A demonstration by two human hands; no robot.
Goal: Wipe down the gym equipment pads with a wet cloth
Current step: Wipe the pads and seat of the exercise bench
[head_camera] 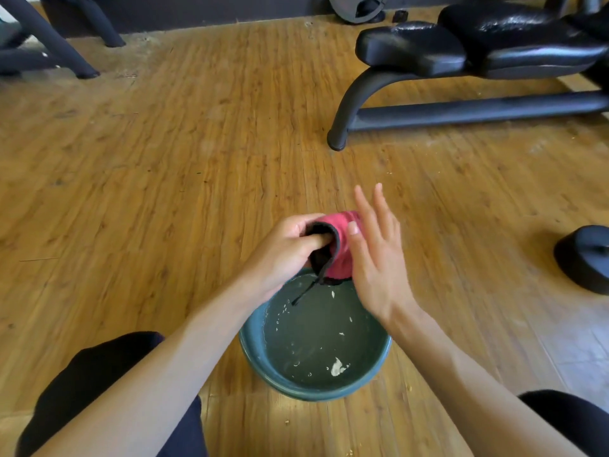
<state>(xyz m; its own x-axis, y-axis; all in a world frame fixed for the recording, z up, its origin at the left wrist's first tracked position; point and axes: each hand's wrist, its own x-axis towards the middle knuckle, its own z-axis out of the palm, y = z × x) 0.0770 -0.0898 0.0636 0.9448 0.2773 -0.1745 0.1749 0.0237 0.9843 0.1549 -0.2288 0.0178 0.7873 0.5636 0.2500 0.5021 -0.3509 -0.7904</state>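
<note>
My left hand [285, 250] grips a bunched red cloth [342, 249] with a black edge and a dangling black strand, held over the far rim of a teal bowl [253, 344] of cloudy water on the floor. My right hand [377, 255] is beside the cloth with straight, spread fingers, its thumb touching the red fabric. The black padded gym bench [418, 47] stands at the upper right, well beyond both hands.
The floor is wood-look laminate. A black rounded piece of equipment [585, 258] lies at the right edge. Dark machine legs [49, 37] stand at the upper left, and a weight plate [357, 8] leans on the back wall. My knees in dark trousers flank the bowl.
</note>
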